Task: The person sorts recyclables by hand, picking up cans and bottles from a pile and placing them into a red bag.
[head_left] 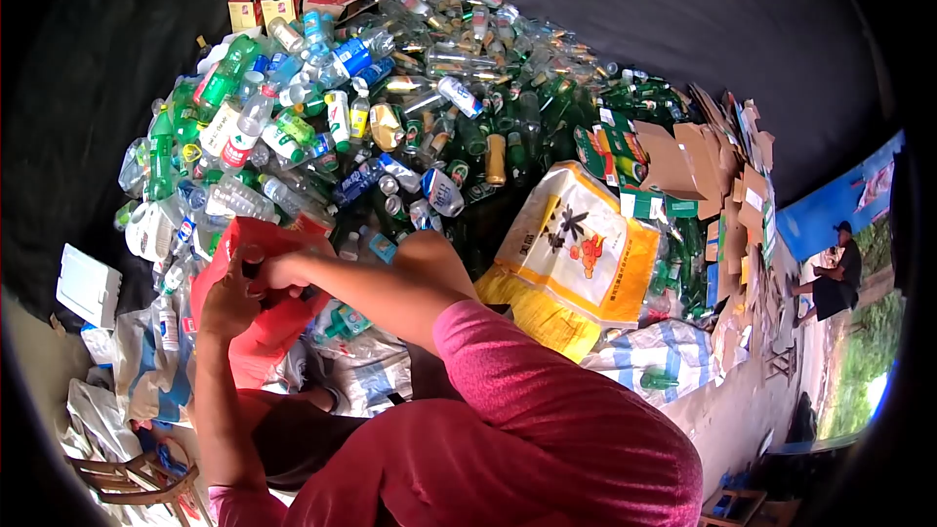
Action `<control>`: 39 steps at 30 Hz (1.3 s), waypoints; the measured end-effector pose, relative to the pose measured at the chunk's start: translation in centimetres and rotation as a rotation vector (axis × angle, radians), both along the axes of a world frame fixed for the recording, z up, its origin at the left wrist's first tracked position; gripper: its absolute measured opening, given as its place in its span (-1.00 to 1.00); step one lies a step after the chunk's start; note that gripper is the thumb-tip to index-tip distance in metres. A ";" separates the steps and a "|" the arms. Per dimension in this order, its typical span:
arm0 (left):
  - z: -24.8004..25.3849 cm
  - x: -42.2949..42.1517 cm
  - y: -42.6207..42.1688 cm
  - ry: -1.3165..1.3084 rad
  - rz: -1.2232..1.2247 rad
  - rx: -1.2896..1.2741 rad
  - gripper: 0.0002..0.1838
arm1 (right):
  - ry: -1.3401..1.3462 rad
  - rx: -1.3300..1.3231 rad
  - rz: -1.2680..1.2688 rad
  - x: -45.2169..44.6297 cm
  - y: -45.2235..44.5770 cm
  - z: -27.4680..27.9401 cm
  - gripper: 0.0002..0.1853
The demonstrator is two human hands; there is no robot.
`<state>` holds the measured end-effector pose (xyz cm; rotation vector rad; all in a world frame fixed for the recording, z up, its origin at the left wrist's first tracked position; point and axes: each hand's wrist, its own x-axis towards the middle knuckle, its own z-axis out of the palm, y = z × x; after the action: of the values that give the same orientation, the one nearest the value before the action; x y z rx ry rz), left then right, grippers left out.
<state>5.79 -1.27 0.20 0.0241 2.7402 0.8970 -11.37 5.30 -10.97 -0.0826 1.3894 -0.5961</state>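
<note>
At the left, a red bag (262,340) hangs in front of the bottle pile, with its top edge raised. My left hand (227,304) is closed on the near side of this bag, close to its opening. Reaching across from the right, my right hand (283,274) is at the opening with its fingers curled together. What those fingers hold is hidden. Between the two hands a small round end of something shows, too dark to identify.
A large heap of plastic bottles, glass bottles and cans (439,73) lies ahead. A yellow-and-white sack (576,244) is right of centre, near flattened cardboard (673,158). A white box (88,285) and wooden chair (132,483) are left; another person (837,273) is far right.
</note>
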 end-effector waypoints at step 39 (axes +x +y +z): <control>-1.7 -0.8 -0.9 0.277 0.170 0.039 -0.40 | 0.910 -0.403 0.050 8.3 1.8 -0.6 -0.64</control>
<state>4.95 -2.15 -1.52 -0.0854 3.0166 1.0635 -3.06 7.12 -11.58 -0.7893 2.1051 -0.8387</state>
